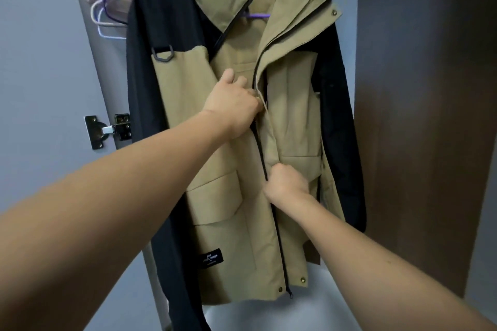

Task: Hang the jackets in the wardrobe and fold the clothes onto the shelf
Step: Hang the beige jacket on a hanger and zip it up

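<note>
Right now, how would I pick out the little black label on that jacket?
Start at the khaki and black jacket hanging in the wardrobe. Go down its front panel on the picture's left, below the flap pocket, near the hem. The label is the only black patch with small white lettering there.

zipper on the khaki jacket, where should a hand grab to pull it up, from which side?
Pinch the zipper where the closed track ends, coming from the front and slightly below. The right hand already grips there; the left hand holds the front panel edge higher up. The jacket hangs facing out.
</note>
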